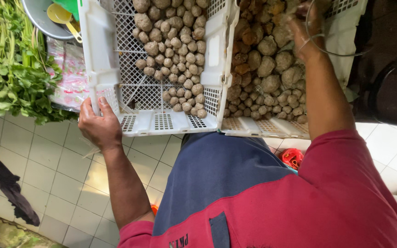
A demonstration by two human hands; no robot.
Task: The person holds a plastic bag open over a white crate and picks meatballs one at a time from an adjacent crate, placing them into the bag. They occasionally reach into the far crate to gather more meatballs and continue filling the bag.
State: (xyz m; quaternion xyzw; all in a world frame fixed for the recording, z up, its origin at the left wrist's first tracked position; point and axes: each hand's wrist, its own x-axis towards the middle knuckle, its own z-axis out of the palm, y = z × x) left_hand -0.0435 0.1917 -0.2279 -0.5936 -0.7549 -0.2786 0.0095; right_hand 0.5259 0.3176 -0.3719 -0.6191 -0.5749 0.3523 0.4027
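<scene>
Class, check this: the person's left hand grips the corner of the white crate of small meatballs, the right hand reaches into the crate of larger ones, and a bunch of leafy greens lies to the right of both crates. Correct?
Not quite. The leafy greens lie to the left of both crates, beside the left hand, as the head view shows. The rest holds: that hand grips the corner of the white crate of small meatballs, and the right hand reaches into the crate of larger ones.

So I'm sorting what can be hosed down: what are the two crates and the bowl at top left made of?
Crates: moulded white plastic by the look, with lattice walls, smooth matte rims and some grime. Bowl: probably metal, going by its dull grey sheen and thin rim, though only part of it shows.
</scene>
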